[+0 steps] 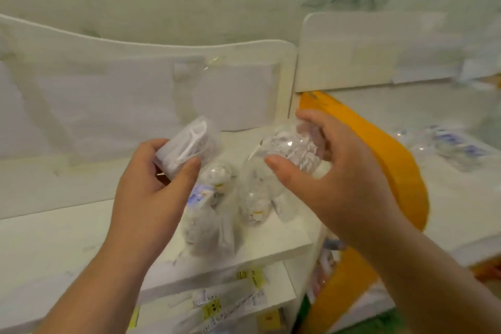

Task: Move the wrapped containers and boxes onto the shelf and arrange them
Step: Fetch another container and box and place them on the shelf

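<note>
1. Motion blur hides detail; the printing on the yellow-and-white packets (217, 306) on the lower shelf is unreadable.
2. The left hand (151, 195) has its fingers (189, 171) clamped on a clear wrapped container of white floss picks (187, 146).
3. The right hand (333, 171) grips a crinkled clear packet (292, 146), at 3 o'clock from the first container.
4. Below both, perhaps three more clear wrapped packets (233, 203) sit on the white shelf (67, 247).

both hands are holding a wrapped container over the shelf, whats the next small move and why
Probably lower the left hand and set its wrapped container on the bare shelf board just left of the packs already standing there. Both hands grip a container above the shelf, the right hand with its own, and the free space shows on the left, so that side looks easiest to place first.
</note>
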Demonstrator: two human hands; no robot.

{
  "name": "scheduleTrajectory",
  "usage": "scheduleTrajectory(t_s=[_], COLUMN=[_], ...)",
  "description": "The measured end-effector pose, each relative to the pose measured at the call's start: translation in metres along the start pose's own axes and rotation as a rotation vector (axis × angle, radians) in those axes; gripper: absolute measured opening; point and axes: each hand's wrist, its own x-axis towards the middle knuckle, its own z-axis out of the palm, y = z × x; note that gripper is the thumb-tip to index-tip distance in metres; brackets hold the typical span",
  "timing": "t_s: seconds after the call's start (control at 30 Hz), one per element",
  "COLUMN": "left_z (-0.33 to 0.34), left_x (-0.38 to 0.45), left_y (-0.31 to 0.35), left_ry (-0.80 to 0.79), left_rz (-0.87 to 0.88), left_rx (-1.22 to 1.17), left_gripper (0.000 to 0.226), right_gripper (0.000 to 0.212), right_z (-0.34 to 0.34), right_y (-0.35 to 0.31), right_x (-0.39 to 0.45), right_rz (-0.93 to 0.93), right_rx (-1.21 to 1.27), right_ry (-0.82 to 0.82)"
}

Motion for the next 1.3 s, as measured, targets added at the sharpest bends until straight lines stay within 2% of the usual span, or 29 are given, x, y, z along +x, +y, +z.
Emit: scheduleTrajectory(t_s=[0.27, 0.43, 0.57, 0.7, 0.8, 0.93, 1.07, 1.2, 1.3], left_z=[0.109, 0.165, 0.208, 0.257, 0.302, 0.36, 0.406, 0.432, 0.445], left_x=[-0.01, -0.028, -0.046, -0.063, -0.077, -0.098, -0.11, -0.117, -0.118], left_y=[0.067, 0.111, 0.14, 0.161, 0.17, 0.171, 0.162, 0.155, 0.151], left_ry=[-0.272, -0.367, -0.391, -0.333, -0.294, -0.214, -0.19, -0.173, -0.149], left_rz=[0.091, 0.157, 0.186, 0.195, 0.138, 0.058, -0.034, -0.095, -0.13], left_rx=[-0.228, -0.259, -0.251, -0.223, -0.175, -0.081, -0.024, 0.075, 0.108], left_gripper=[0.024, 0.024, 0.022, 0.024, 0.02, 0.02, 0.02, 0.021, 0.023], right_gripper=[0.064, 0.062, 0.069, 0.066, 0.066, 0.069, 0.072, 0.08, 0.083], right_z=[-0.132, -0.195, -0.235, -0.271, -0.296, -0.317, -0.315, -0.297, -0.28], right_y=[0.028, 0.075, 0.127, 0.19, 0.244, 0.317, 0.394, 0.445, 0.471], right_x=[-0.017, -0.023, -0.023, -0.015, -0.008, 0.008, 0.025, 0.052, 0.074], right_rz=[0.127, 0.198, 0.272, 0.321, 0.316, 0.279, 0.239, 0.32, 0.352], right_rx=[0.046, -0.015, -0.023, -0.058, -0.102, -0.214, -0.29, -0.208, -0.162], right_ry=[0.292, 0.457, 0.501, 0.459, 0.4, 0.249, 0.091, -0.062, -0.119])
